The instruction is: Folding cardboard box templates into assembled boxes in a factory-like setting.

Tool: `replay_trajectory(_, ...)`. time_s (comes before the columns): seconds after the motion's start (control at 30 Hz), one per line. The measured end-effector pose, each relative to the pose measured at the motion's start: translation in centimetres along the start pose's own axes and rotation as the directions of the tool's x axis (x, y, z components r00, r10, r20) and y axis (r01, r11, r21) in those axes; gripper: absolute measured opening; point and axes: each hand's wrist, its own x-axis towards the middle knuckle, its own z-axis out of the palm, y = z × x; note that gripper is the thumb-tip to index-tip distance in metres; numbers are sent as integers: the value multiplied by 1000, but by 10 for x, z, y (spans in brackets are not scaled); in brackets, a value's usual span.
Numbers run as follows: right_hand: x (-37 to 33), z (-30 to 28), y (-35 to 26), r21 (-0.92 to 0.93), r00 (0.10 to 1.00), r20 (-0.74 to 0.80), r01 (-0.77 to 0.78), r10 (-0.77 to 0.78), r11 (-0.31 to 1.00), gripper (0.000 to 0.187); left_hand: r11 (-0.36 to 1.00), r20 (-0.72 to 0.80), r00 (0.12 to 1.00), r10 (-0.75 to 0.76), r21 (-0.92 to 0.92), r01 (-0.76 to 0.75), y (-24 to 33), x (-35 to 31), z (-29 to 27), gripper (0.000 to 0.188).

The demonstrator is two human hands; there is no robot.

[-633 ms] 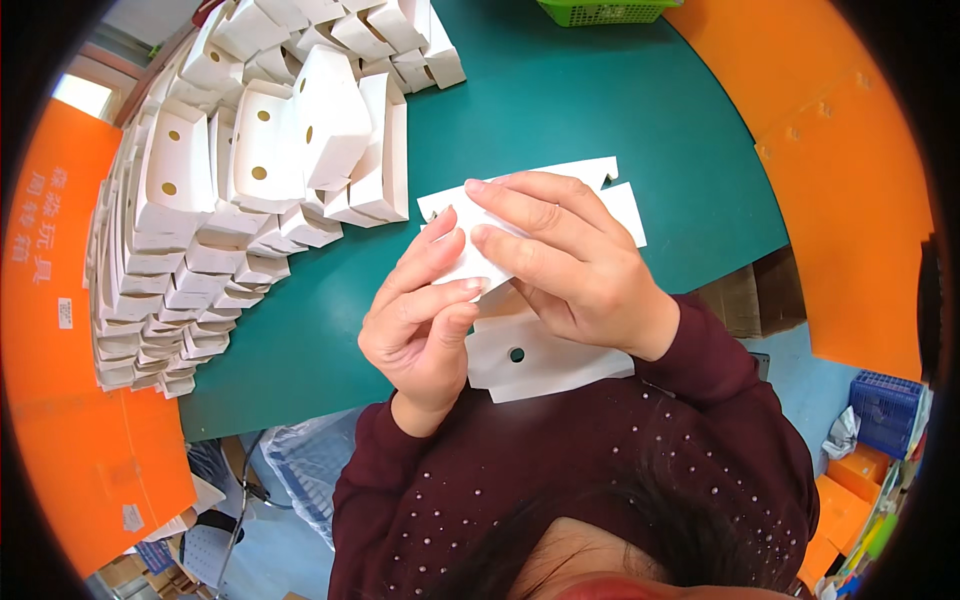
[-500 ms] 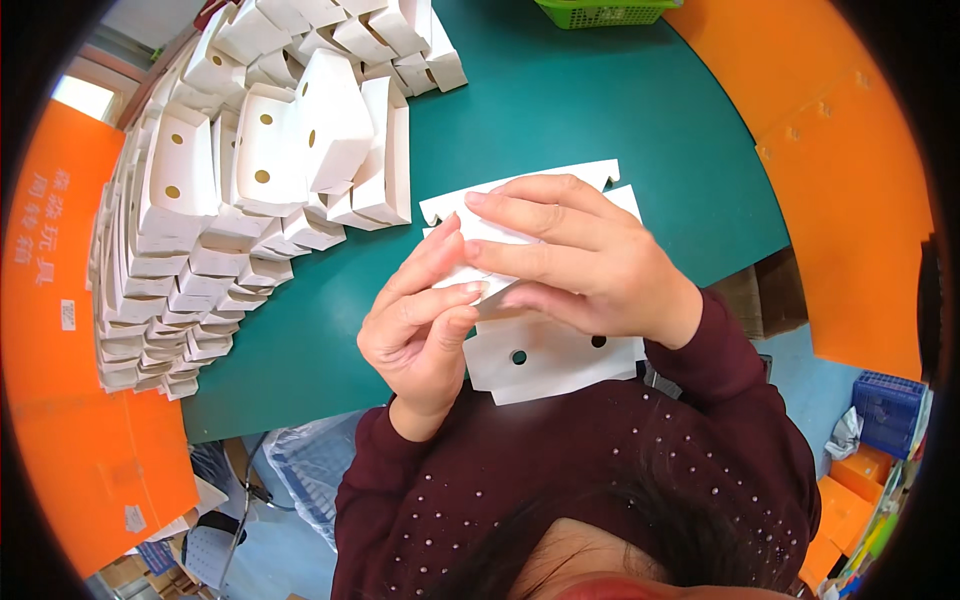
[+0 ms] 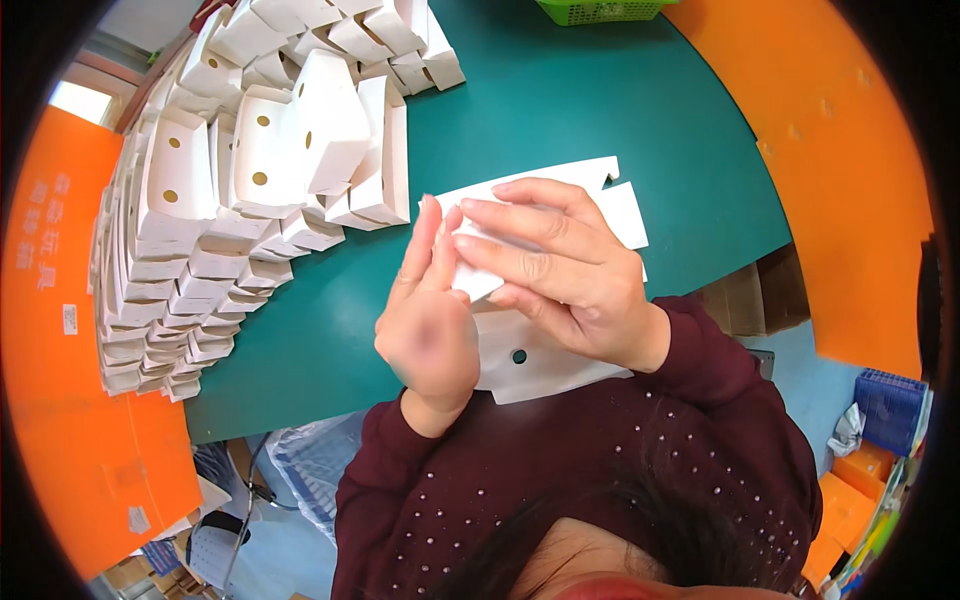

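Note:
A folded piece of white card (image 3: 478,282), like the small boxes piled nearby, is between my two hands, mostly hidden by the fingers. My right hand (image 3: 570,265) grips it from the right, long fingers over its top and thumb below. At its left end, my left hand (image 3: 430,335) presses with the fingers pointing up; the heel of that hand is smeared by motion. Beneath both hands lies a flat white card blank (image 3: 555,375) with a round hole showing, its near edge against my sweater. More flat white card (image 3: 622,212) shows beyond my right hand.
A tall heap of open white card boxes with round holes (image 3: 180,180) fills the left of the green table (image 3: 500,110). A green basket (image 3: 605,12) stands at the far edge. Orange panels (image 3: 840,200) flank both sides; a brown carton (image 3: 760,295) is at the right.
My left hand has turned and moved up, its fingers now upright at the card's left end. My right hand has shifted slightly left and down over the card.

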Motion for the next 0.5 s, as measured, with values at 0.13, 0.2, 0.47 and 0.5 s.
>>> replay_trajectory(0.13,5,-19,23,29,989,-134,-57,61,998,28,999,-76,997,35,28,-33,-10,15,-8,52)
replay_trajectory(0.2,2,-33,34,462,853,-378,-163,360,872,29,994,-231,973,-19,-106,-5,-14,17,-13,58)
replay_trajectory(0.47,-87,-6,38,570,608,120,-689,785,447,34,947,-234,923,-304,-185,264,-2,12,-26,55)
replay_trajectory(0.5,-86,-10,38,568,606,121,-692,786,446,34,935,-203,920,-335,-194,298,3,20,-33,50)
